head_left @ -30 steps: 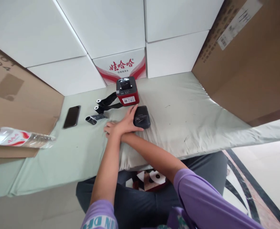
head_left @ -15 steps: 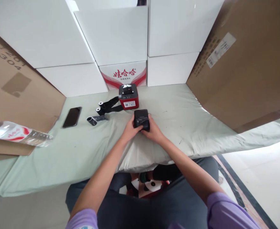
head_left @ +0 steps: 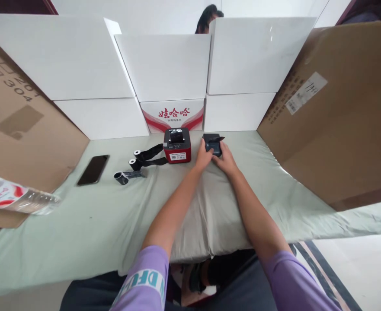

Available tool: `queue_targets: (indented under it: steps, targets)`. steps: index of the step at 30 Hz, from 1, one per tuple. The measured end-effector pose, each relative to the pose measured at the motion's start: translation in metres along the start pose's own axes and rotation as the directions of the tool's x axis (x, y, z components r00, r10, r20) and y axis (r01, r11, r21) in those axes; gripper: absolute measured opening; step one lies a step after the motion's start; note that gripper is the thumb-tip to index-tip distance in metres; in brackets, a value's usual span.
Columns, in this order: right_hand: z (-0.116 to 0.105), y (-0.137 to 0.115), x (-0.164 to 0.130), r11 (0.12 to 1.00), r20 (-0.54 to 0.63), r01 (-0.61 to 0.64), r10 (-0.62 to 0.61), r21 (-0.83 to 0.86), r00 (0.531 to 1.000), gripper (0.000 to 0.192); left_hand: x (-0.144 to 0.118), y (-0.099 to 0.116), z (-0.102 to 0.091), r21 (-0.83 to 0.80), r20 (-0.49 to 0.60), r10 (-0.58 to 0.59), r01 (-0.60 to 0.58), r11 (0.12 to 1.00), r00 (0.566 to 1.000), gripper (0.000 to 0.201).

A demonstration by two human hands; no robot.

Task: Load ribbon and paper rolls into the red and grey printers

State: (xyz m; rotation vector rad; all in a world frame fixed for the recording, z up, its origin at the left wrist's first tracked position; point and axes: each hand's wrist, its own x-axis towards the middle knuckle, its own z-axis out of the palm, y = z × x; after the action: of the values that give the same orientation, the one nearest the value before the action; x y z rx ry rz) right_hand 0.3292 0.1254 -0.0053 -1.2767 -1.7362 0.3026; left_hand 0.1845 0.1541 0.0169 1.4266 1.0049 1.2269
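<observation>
A small black box-shaped device [head_left: 213, 147], which looks like a portable printer, rests on the cloth right of the red and black printer [head_left: 177, 149]. My left hand [head_left: 204, 156] grips its left side, and my right hand [head_left: 226, 160] closes on its right side, both thumbs at the near edge. A dark strip [head_left: 216, 139] sticks out of its top toward the right. Left of the red printer lie two black ribbon rolls [head_left: 137, 160] with white cores, their strips trailing toward it. A third dark roll [head_left: 121, 178] lies nearer to me.
A phone [head_left: 93, 170] lies on the left of the cloth-covered table [head_left: 89, 233]. Beside it is a water bottle [head_left: 15, 196] on its side. White boxes [head_left: 164, 65] line the back, with cardboard boxes [head_left: 339, 116] at both sides. Part of a person's head [head_left: 208, 18] shows behind.
Both hands have moved the black device forward and to the right, from in front of the red printer to beside it. The camera view has tilted up.
</observation>
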Motion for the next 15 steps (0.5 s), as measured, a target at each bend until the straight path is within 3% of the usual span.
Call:
queue_targets:
  steps: [6,10,13,15]
  targets:
    - [0.009,0.018,-0.011,0.998,0.069,-0.045,0.048,-0.043,0.996,0.084,0.000,-0.021,0.005,0.067,-0.059,-0.138,0.142,0.988,0.989,0.089]
    - [0.008,0.007,-0.013,0.989,0.010,-0.136,0.137,-0.056,0.991,0.102,-0.019,-0.018,-0.007,0.007,0.000,-0.156,0.156,0.988,0.988,0.080]
    - [0.001,-0.024,-0.014,0.994,-0.131,-0.038,0.024,-0.105,0.991,0.113,-0.051,-0.004,-0.034,0.011,0.017,-0.036,0.035,0.999,0.999,0.053]
    - [0.002,-0.050,-0.013,0.989,-0.192,0.058,-0.083,-0.135,0.978,0.103,-0.067,0.011,-0.063,0.125,-0.078,0.159,-0.149,0.981,0.984,0.034]
